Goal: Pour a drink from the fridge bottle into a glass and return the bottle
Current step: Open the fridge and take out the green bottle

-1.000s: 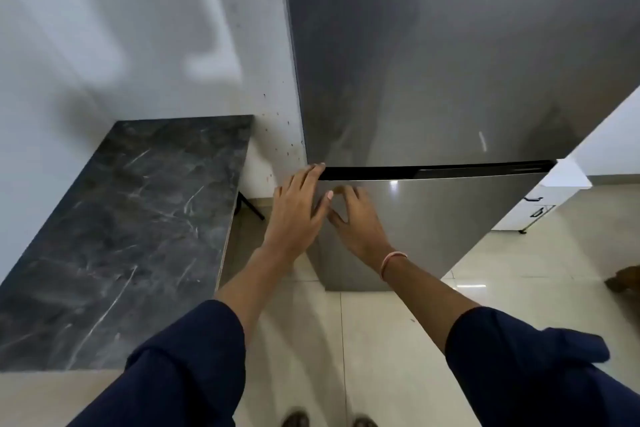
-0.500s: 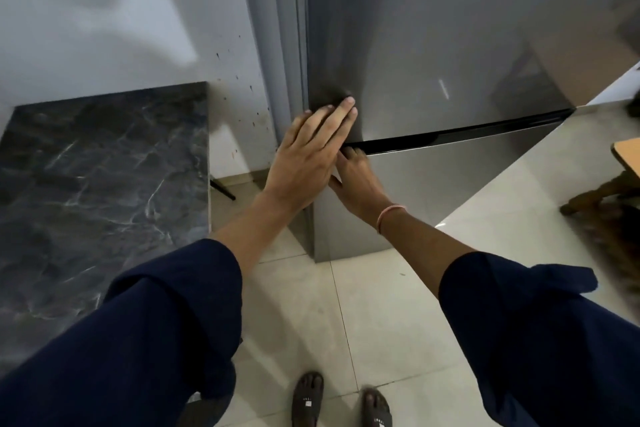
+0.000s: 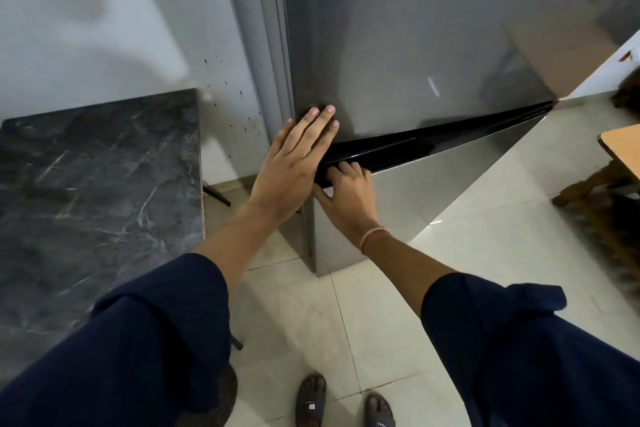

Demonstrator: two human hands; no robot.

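A tall steel fridge stands ahead with an upper door (image 3: 415, 45) and a lower door (image 3: 433, 198), split by a dark handle groove (image 3: 433, 139). My left hand (image 3: 294, 163) lies flat with straight fingers on the upper door's lower left corner. My right hand (image 3: 349, 191) is just below it, its fingers curled into the left end of the groove on top of the lower door. The lower door stands slightly out from the fridge body. No bottle or glass is in view.
A dark marble counter (image 3: 97, 191) stands close on the left, against a white wall (image 3: 104, 10). A wooden table (image 3: 623, 149) and its legs are at the right edge. Pale floor tiles (image 3: 311, 322) lie under my sandalled feet.
My right hand's fingers have hooked deeper into the groove and the lower door has come a little forward. My left hand has stayed flat on the upper door. The view has shifted closer.
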